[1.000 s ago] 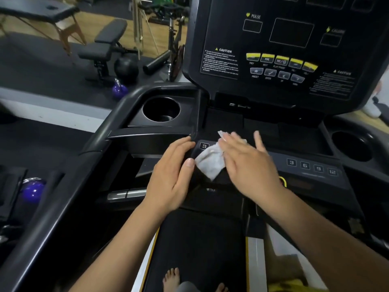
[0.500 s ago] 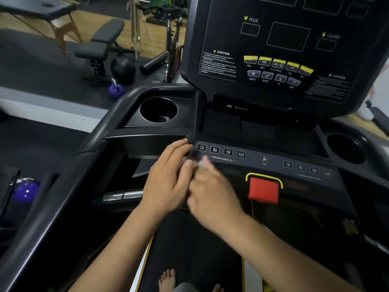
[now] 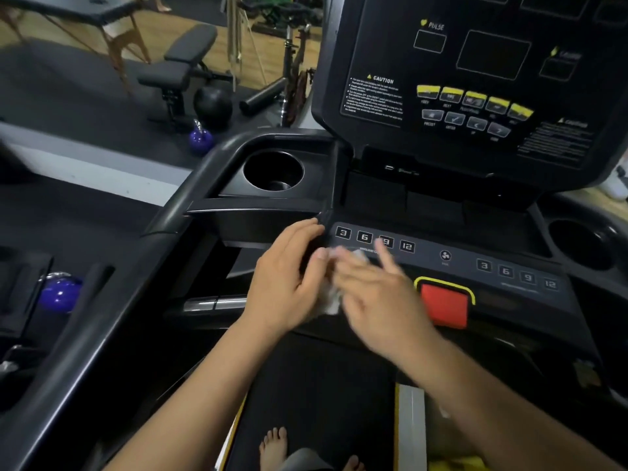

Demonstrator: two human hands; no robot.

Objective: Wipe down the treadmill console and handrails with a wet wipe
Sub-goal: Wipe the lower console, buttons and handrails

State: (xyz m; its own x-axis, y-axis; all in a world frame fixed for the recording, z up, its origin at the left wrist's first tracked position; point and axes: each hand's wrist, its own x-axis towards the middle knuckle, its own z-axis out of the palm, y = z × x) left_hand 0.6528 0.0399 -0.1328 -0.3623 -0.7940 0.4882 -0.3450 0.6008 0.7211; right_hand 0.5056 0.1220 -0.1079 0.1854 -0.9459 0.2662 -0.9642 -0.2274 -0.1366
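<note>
Fingers [image 3: 386,261] of the blurred right hand [image 3: 377,300] spread over a crumpled wipe [image 3: 331,299], grip impossible to tell; the left hand [image 3: 289,283] lies relaxed, thumb touching it. Lower centre of frame, the console [image 3: 441,266] wipe-down appears under way; next, a firm hold, then the handrail [image 3: 204,171] at left.

A: Floor recorded?
B: Dark matting [image 3: 68,96] is noted at left, edged by a pale strip [image 3: 95,171]. Wooden flooring [image 3: 163,32] is seen beyond it.
A: Furniture?
B: A massage table [image 3: 85,11] on wooden legs is logged at top left. A black weight bench [image 3: 180,62] is placed near it, with a black ball [image 3: 213,107] just beside its base and a purple kettlebell [image 3: 201,139] close by. A second purple kettlebell [image 3: 60,294] is seen low at left.
</note>
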